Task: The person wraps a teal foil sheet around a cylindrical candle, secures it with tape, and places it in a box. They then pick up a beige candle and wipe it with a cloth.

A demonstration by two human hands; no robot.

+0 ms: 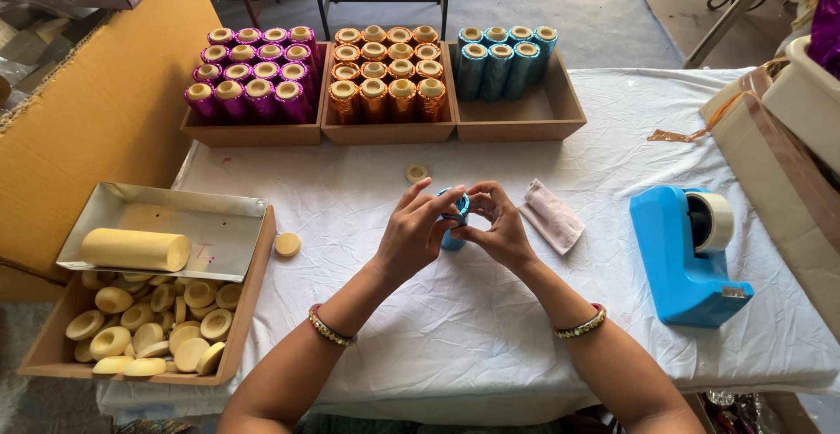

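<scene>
My left hand [414, 230] and my right hand [499, 224] meet over the middle of the white-covered table [490, 329]. Between them stands a small roll wrapped in shiny blue foil [454, 220], upright on the cloth. Fingers of both hands pinch the foil at its top end. Most of the roll is hidden by my fingers. Two loose cream discs lie near: one [416, 172] just beyond my hands, one [287, 244] to the left.
Three wooden trays at the far edge hold upright foil rolls: purple [252, 75], orange [387, 71], blue [506, 58]. A box of cream discs [157, 325] with a metal tray and cream cylinder [136, 248] sits left. A folded cloth [551, 215] and blue tape dispenser [691, 255] lie right.
</scene>
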